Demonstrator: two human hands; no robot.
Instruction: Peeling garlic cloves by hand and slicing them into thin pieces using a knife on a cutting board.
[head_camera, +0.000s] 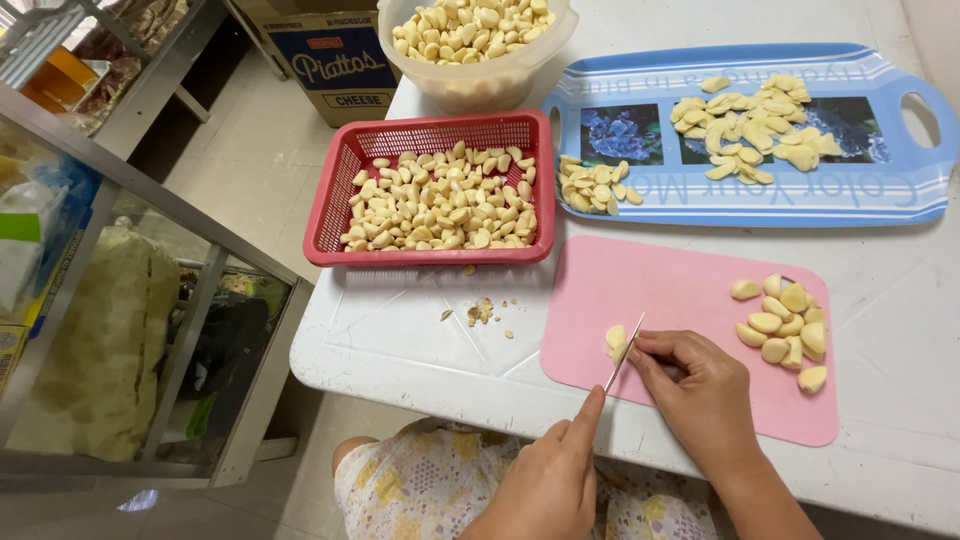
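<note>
While the left hand (545, 470) grips a knife (622, 355), blade tilted against a garlic clove (616, 340), the right hand (700, 385) pinches that clove with its fingertips on the pink cutting board (680, 290). Peeled cloves (785, 325) lie piled near the board's right end. Behind sit a red basket (335, 215) and a blue tray (800, 205), both holding garlic.

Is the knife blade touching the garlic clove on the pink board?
Touching. The head view shows the knife in the left hand, its blade edge meeting the garlic clove, which the right hand steadies on the pink cutting board.
</note>
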